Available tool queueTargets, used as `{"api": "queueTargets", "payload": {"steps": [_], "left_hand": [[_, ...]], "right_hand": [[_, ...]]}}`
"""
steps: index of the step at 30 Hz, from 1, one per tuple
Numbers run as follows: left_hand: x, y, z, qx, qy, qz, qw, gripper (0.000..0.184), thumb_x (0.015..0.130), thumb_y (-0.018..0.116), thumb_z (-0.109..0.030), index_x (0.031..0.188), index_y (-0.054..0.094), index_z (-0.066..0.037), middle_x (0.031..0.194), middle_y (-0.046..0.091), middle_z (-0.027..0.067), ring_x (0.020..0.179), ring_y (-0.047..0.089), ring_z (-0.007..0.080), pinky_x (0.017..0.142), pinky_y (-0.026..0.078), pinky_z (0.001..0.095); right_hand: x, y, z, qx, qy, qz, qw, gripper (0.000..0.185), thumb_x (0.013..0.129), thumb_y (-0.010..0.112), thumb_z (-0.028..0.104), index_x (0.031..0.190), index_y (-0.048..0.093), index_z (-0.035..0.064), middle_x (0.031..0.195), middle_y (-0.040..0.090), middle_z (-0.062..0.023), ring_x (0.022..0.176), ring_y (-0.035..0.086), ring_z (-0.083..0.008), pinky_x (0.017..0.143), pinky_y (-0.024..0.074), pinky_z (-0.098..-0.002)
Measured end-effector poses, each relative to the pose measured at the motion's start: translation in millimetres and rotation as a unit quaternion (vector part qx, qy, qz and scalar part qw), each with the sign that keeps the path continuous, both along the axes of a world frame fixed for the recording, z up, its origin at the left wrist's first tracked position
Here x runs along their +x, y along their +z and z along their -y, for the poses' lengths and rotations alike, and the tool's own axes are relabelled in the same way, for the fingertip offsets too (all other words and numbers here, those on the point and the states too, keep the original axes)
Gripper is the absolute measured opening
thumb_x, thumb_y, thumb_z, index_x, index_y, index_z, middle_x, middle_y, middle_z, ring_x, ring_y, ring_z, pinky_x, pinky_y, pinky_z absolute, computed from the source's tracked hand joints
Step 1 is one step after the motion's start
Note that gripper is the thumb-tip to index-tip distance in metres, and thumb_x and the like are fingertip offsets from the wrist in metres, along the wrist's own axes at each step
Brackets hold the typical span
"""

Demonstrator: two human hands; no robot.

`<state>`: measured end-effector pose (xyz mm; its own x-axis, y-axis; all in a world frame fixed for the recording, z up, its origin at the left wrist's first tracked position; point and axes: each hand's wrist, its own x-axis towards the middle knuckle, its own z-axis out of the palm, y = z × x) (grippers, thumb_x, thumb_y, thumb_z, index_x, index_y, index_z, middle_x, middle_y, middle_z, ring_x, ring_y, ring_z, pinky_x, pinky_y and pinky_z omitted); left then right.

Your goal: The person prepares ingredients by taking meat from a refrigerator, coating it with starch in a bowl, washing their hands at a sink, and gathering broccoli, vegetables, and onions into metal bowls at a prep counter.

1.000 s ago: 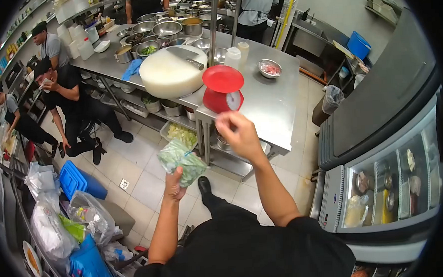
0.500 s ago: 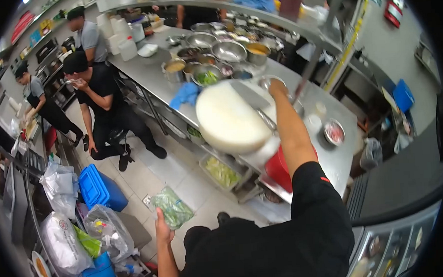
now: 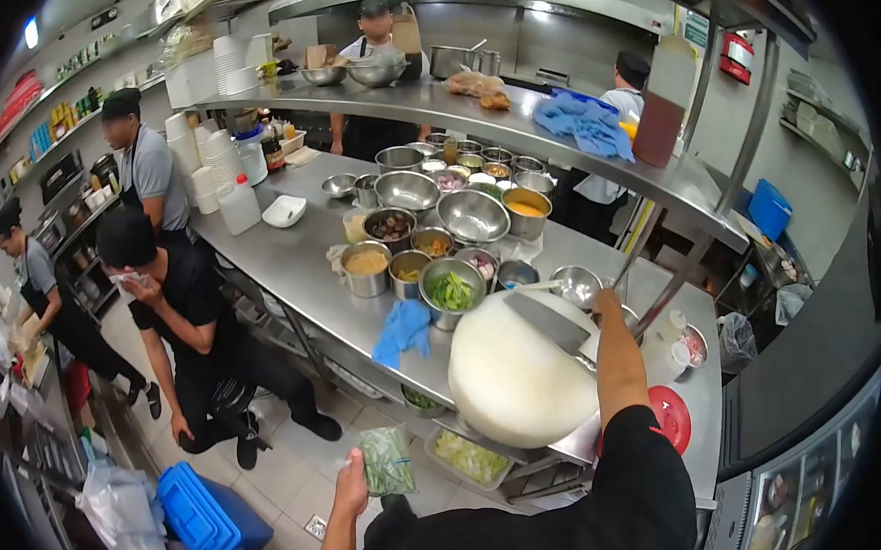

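Note:
My left hand (image 3: pixel 351 486) is closed on the edge of a clear plastic bag of green leaves (image 3: pixel 387 461), held up over the floor. Stretched across the steel table (image 3: pixel 299 241), my right hand (image 3: pixel 607 304) looks closed beside a small steel bowl (image 3: pixel 576 286); its fingers are mostly hidden, so what it grips cannot be made out. Just left of that arm is a thick round white chopping board (image 3: pixel 505 371), with a broad cleaver (image 3: pixel 534 317) lying flat on top. A steel pot of cut green vegetables (image 3: pixel 452 291) stands behind the board.
A blue cloth (image 3: pixel 402 333) lies by the table's front edge. Several bowls and pots of ingredients fill the table beneath an overhead shelf (image 3: pixel 381 97). A red lid (image 3: pixel 669 417) is right of my arm. A seated person (image 3: pixel 188 308) and a blue bin (image 3: pixel 209 511) are at left.
My view has tilted up, showing more of the shelf and the people behind it. My left hand still holds the bag; my right hand stays by the steel bowls.

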<state>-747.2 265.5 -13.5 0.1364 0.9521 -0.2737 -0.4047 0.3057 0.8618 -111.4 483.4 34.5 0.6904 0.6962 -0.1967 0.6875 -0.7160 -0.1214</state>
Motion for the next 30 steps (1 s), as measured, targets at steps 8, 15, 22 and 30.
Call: {"api": "queueTargets", "payload": {"steps": [8,15,22,30], "left_hand": [[-11.5,37.6,-112.9,0.144,-0.076,-0.187,0.969,0.035,0.094,0.044,-0.038,0.099,0.047,-0.004,0.083,0.047,-0.0013,0.078,0.041,0.0063,0.069,0.037,0.022],[-26.9,33.9,-135.9,0.129,0.002,-0.205,0.97,0.031,0.092,0.048,-0.035,0.095,0.051,-0.004,0.083,0.05,-0.0002,0.078,0.044,0.0075,0.071,0.039,0.0238],[-34.8,37.6,-123.8,-0.008,-0.014,-0.035,0.999,0.029,0.091,0.049,-0.031,0.099,0.052,-0.003,0.093,0.057,0.005,0.087,0.054,0.012,0.078,0.044,0.0285],[22.7,34.5,-152.7,0.012,-0.064,0.113,0.991,0.026,0.089,0.045,-0.022,0.1,0.054,-0.001,0.096,0.057,0.0058,0.087,0.056,0.0145,0.078,0.045,0.029]], "right_hand": [[-9.7,1.3,14.5,0.041,-0.056,-0.006,0.998,0.022,0.074,0.058,0.011,0.093,0.067,0.0009,0.098,0.065,-0.0159,0.091,0.064,-0.0284,0.075,0.051,-0.0379],[-34.2,25.5,21.0,0.122,-0.082,0.054,0.988,0.024,0.076,0.055,0.015,0.093,0.065,0.0025,0.101,0.063,-0.0179,0.095,0.062,-0.0321,0.079,0.0499,-0.0404],[-44.0,56.3,32.4,0.158,-0.033,0.131,0.978,0.028,0.076,0.05,0.016,0.096,0.061,0.0012,0.101,0.061,-0.0223,0.098,0.058,-0.0374,0.082,0.0473,-0.0434],[-230.1,156.7,99.8,0.112,0.259,0.119,0.952,0.02,0.073,0.055,0.016,0.087,0.058,0.0032,0.086,0.061,-0.0199,0.082,0.06,-0.036,0.071,0.0473,-0.0447]]}}
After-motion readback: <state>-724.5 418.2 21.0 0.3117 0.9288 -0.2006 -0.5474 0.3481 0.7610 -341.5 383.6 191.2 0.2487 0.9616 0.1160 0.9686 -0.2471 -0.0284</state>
